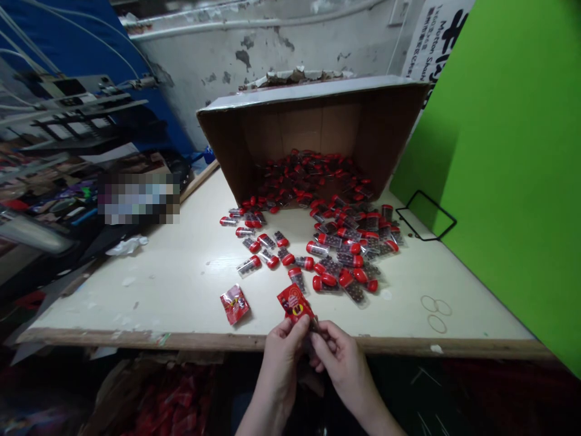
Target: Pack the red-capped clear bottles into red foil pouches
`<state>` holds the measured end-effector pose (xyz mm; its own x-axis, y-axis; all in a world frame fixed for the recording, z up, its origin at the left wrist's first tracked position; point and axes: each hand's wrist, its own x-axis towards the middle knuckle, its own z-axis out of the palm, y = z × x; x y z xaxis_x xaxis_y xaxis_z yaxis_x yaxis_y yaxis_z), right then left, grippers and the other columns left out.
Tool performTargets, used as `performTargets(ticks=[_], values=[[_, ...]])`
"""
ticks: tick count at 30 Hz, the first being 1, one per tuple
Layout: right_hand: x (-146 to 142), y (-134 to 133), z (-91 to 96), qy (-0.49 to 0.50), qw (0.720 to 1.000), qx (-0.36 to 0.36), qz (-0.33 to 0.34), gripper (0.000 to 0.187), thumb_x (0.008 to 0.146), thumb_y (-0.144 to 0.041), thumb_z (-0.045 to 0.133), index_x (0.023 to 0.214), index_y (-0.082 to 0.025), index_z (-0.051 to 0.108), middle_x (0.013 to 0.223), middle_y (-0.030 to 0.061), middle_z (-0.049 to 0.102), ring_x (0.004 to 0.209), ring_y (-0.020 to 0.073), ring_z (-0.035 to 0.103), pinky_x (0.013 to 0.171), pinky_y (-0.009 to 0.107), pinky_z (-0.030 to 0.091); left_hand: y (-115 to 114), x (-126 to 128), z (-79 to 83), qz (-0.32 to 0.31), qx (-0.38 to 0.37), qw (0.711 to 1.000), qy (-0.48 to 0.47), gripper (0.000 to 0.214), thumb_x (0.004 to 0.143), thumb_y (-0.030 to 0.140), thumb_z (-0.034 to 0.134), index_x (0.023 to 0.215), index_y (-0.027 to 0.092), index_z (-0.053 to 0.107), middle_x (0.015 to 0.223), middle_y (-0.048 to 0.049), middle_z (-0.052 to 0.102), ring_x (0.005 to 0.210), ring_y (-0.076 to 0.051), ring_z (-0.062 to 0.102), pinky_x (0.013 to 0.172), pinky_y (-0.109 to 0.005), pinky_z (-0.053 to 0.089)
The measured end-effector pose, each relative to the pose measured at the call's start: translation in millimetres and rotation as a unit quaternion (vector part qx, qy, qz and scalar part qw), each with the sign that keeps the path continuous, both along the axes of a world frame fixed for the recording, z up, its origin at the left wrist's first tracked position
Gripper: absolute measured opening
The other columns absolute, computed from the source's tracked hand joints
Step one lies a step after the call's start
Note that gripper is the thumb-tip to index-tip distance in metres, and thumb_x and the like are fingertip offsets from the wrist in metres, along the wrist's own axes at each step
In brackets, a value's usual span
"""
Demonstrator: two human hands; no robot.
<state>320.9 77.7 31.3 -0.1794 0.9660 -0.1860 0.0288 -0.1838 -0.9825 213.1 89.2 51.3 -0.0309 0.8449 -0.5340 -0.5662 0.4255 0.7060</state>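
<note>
At the table's front edge, my left hand (287, 345) pinches a red printed packet (294, 303) between thumb and fingers. Close beside it, my right hand (336, 351) has its fingers closed near the packet's lower right corner; what is between them is hidden. A second red packet (235, 304) lies flat on the table to the left. Just beyond my hands are many small clear bottles with red caps (330, 283), filled with dark beads. One such bottle (297, 278) lies right behind the held packet.
A cardboard box (313, 94) lies on its side at the back, more bottles spilling from its opening. On the right stand a green panel (494, 151) and a black wire frame (426, 216). Rubber bands (436, 324) lie front right. Machinery (77, 109) stands left; red packets (177, 399) sit below the table.
</note>
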Motion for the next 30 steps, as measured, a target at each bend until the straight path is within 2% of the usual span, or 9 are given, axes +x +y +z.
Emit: performTargets(ticks=[3,6,8,10,13,17,20,23,30], values=[[1,1,-0.6,0.038,0.999,-0.012,0.006,0.027,0.087,-0.042,0.052,0.099,-0.018,0.058,0.074,0.0022,0.064,0.058,0.0144,0.062,0.052,0.023,0.051,2,-3,2.8,-0.001,-0.007,1.000,-0.013,0.029,0.069,0.038,0.070,0.070,0.010,0.066,0.052,-0.0002,0.056,0.047,-0.010,0.050,0.045,-0.021,0.035],[7,0,-0.7,0.060,0.998,0.009,0.024,0.036,0.081,-0.033,0.063,0.113,-0.022,0.051,0.086,0.0027,0.067,0.073,0.0171,0.066,0.066,0.028,0.054,4,-7,4.7,0.010,-0.018,1.000,-0.023,0.029,0.067,0.038,0.072,0.071,0.010,0.066,0.056,-0.0019,0.060,0.048,-0.010,0.051,0.049,-0.021,0.038],[13,0,-1.7,0.050,0.997,0.036,0.041,0.042,0.077,-0.026,0.068,0.114,-0.024,0.049,0.095,0.0035,0.068,0.084,0.0184,0.066,0.076,0.030,0.053,3,-8,5.1,0.004,-0.026,0.999,-0.038,0.030,0.066,0.038,0.073,0.072,0.010,0.066,0.058,-0.0032,0.062,0.052,-0.011,0.054,0.052,-0.022,0.040],[17,-1,-4.3,0.036,0.997,0.058,0.046,0.037,0.076,-0.023,0.069,0.109,-0.024,0.052,0.098,0.0036,0.068,0.088,0.0189,0.066,0.081,0.031,0.052,1,-8,5.2,-0.008,-0.033,0.998,-0.050,0.031,0.065,0.040,0.073,0.069,0.010,0.066,0.056,-0.0028,0.061,0.051,-0.011,0.054,0.052,-0.022,0.040],[20,0,-10.2,0.031,0.997,0.067,0.031,0.031,0.075,-0.025,0.070,0.101,-0.023,0.053,0.094,0.0034,0.068,0.086,0.0193,0.066,0.078,0.030,0.052,-5,-5,6.0,-0.019,-0.041,0.998,-0.046,0.031,0.066,0.041,0.073,0.069,0.011,0.066,0.055,-0.0024,0.060,0.050,-0.010,0.052,0.053,-0.021,0.040],[19,2,-18.0,0.068,0.997,0.043,0.011,0.033,0.073,-0.027,0.072,0.095,-0.023,0.048,0.084,0.0010,0.068,0.078,0.0184,0.067,0.071,0.029,0.053,-13,0,7.1,-0.025,-0.032,0.999,-0.033,0.027,0.068,0.038,0.072,0.070,0.011,0.068,0.056,-0.0019,0.059,0.052,-0.009,0.052,0.058,-0.020,0.042],[19,4,-21.5,0.069,0.997,0.033,-0.003,0.033,0.072,-0.029,0.073,0.091,-0.023,0.047,0.078,-0.0009,0.066,0.072,0.0177,0.067,0.066,0.027,0.051,-18,3,6.2,-0.022,-0.017,0.999,-0.021,0.025,0.070,0.037,0.070,0.074,0.012,0.071,0.053,-0.0002,0.056,0.046,-0.007,0.045,0.055,-0.021,0.042],[19,5,-20.8,0.049,0.998,0.030,-0.014,0.032,0.072,-0.032,0.072,0.090,-0.023,0.046,0.075,-0.0015,0.065,0.069,0.0169,0.065,0.063,0.026,0.050,-22,5,4.7,-0.027,-0.008,1.000,-0.002,0.027,0.070,0.037,0.070,0.080,0.012,0.072,0.054,-0.0013,0.058,0.045,-0.007,0.044,0.053,-0.022,0.041],[19,7,-12.5,0.039,0.999,0.004,-0.013,0.034,0.070,-0.033,0.074,0.088,-0.023,0.047,0.070,-0.0026,0.064,0.063,0.0150,0.062,0.059,0.024,0.047,-27,5,2.8,-0.023,-0.014,0.999,0.026,0.033,0.062,0.041,0.075,0.076,0.011,0.073,0.053,-0.0048,0.062,0.050,-0.014,0.053,0.053,-0.025,0.042]])
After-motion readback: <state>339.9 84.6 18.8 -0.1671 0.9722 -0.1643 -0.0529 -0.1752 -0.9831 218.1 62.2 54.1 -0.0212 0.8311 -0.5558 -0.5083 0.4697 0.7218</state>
